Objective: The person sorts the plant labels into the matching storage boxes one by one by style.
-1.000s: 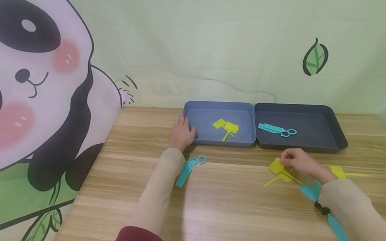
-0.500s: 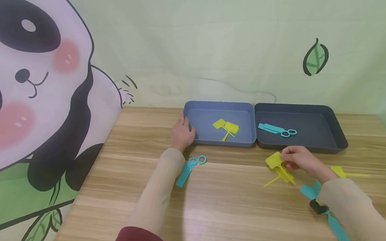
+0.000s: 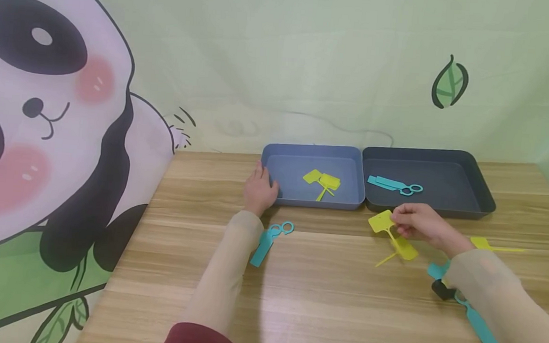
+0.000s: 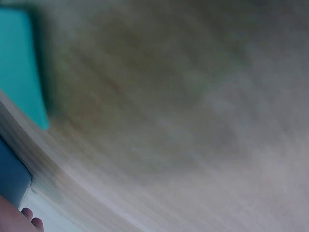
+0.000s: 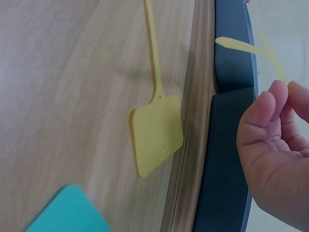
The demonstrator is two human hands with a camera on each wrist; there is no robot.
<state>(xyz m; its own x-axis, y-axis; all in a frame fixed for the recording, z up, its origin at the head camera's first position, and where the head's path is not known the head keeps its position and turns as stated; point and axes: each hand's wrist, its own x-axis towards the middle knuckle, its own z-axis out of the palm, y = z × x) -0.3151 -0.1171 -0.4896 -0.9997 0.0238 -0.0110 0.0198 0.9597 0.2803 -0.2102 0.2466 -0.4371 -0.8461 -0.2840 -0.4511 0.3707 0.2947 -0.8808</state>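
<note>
My right hand (image 3: 416,224) pinches a yellow plastic flag tag (image 3: 381,221) by its square head, above the table before the dark tray. Its thin tail slants down over a second yellow tag (image 3: 407,249) on the wood. In the right wrist view, thumb and fingertips meet on the held yellow tag (image 5: 241,45); a yellow tag (image 5: 159,135) lies below. My left hand (image 3: 260,192) rests against the left side of the blue tray (image 3: 281,166), fingers extended, thumb at its front corner. Teal ring-ended tags (image 3: 263,248) lie near the left forearm.
Yellow tags (image 3: 329,182) lie in the blue tray. Teal tags (image 3: 388,184) lie in the dark tray (image 3: 450,184) beside it. By the right forearm are another yellow tag (image 3: 480,243) and teal tags (image 3: 483,330). A black device (image 3: 443,289) sits at the right wrist.
The right hand has lifted the yellow tag and moved slightly left and toward the trays, drawing it from over the second one. The left hand has stayed at the blue tray.
</note>
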